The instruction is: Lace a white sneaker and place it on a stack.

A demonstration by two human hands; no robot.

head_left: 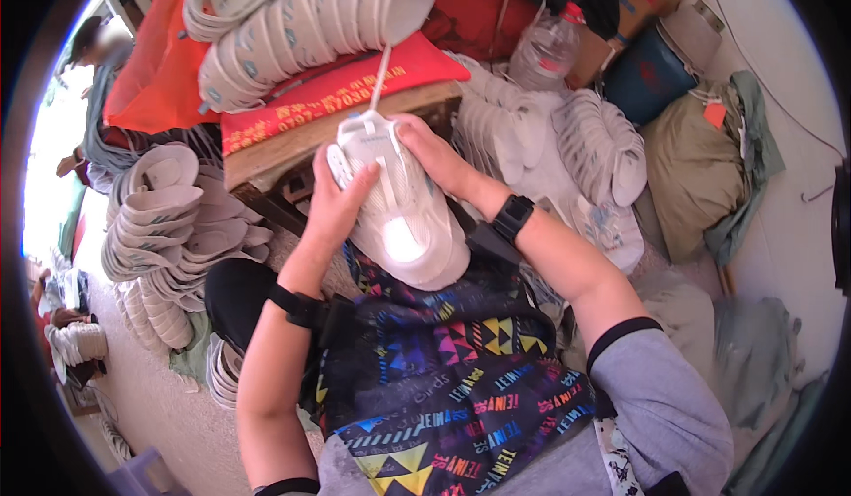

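A white sneaker [417, 230] is held between my two hands above my lap, its rounded toe pointing toward me. My left hand [335, 196] is closed around the shoe's left side, with the thumb pressed on its top near the lacing area. On the opposite side, my right hand [436, 157] grips the shoe near its collar. A narrow white strip [381, 79] runs from the tongue end up toward a row of nested white shoe soles [292, 39]. Beneath those soles is a red printed cloth [346, 84] on a wooden bench [266, 161].
More white soles [160, 221] are piled on the floor at left. White shoe parts [603, 146] lie in rows at right, near a clear plastic bottle [545, 48], a dark blue bucket [647, 70] and a tan sack [696, 159]. Another person [97, 62] is at the far left.
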